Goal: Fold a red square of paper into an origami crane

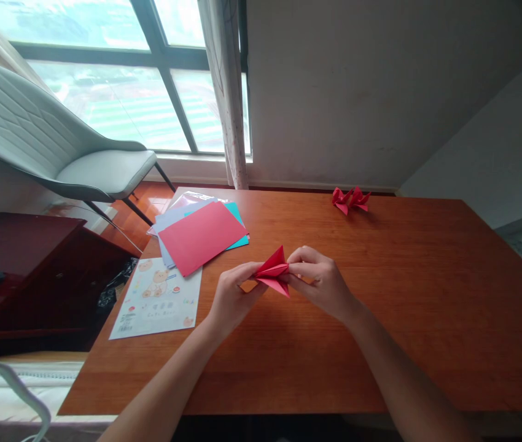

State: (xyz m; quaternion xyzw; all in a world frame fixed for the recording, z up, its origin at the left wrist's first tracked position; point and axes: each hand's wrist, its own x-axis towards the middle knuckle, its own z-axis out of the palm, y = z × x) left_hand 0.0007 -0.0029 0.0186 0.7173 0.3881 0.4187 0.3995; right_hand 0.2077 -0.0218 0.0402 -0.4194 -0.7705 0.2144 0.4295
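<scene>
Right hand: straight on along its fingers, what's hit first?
The folded red paper, which the right hand touches; past it, probably the left hand, though depth is hard to judge.

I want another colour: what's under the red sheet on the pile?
Turquoise paper and pale lavender paper stick out from under the red sheet; whatever lies beneath its middle is covered.

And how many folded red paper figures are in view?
3. One folded red paper figure is between the left hand and right hand; a second figure and third figure sit far back on the brown wooden table.
</scene>
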